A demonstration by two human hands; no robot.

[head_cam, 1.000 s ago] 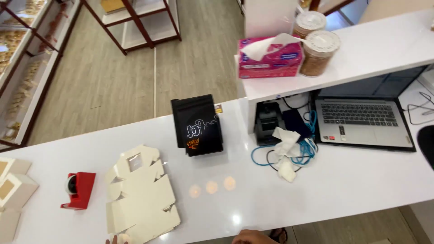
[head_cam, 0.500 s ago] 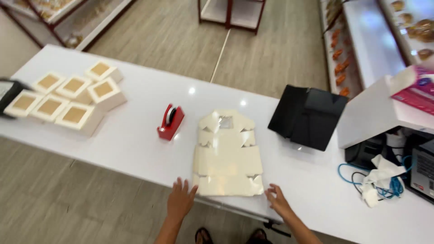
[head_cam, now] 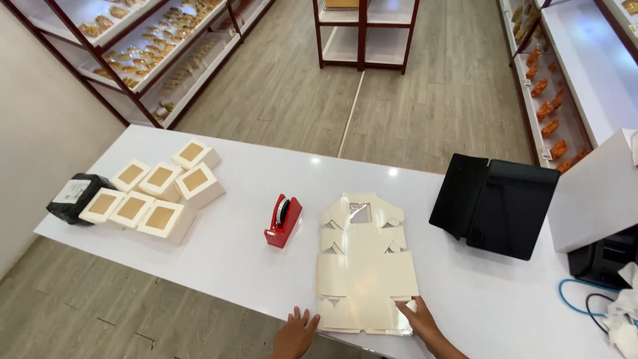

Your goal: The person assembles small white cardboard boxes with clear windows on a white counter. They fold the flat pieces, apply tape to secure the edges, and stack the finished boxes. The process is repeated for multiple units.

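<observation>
A stack of flat, unfolded cream cardboard boxes (head_cam: pixel 364 262) with a clear window lies on the white counter (head_cam: pixel 219 246) in front of me. My left hand (head_cam: pixel 296 332) rests open on the counter, fingers spread, just left of the stack's near corner. My right hand (head_cam: pixel 419 319) lies open on the stack's near right corner, touching it. A red tape dispenser (head_cam: pixel 284 221) stands a little to the left of the stack.
Several folded white window boxes (head_cam: pixel 156 196) are grouped at the counter's left end beside a black bundle (head_cam: pixel 74 196). A black screen (head_cam: pixel 495 206) stands at the right, with a printer (head_cam: pixel 601 259), blue cable (head_cam: pixel 575 299) and crumpled paper (head_cam: pixel 621 319). Red-framed shelves with baked goods (head_cam: pixel 153 60) line the shop.
The view has swung from the laptop end towards the left and steadied over the flat boxes. Both hands have come into view and now sit at the stack's near edge.
</observation>
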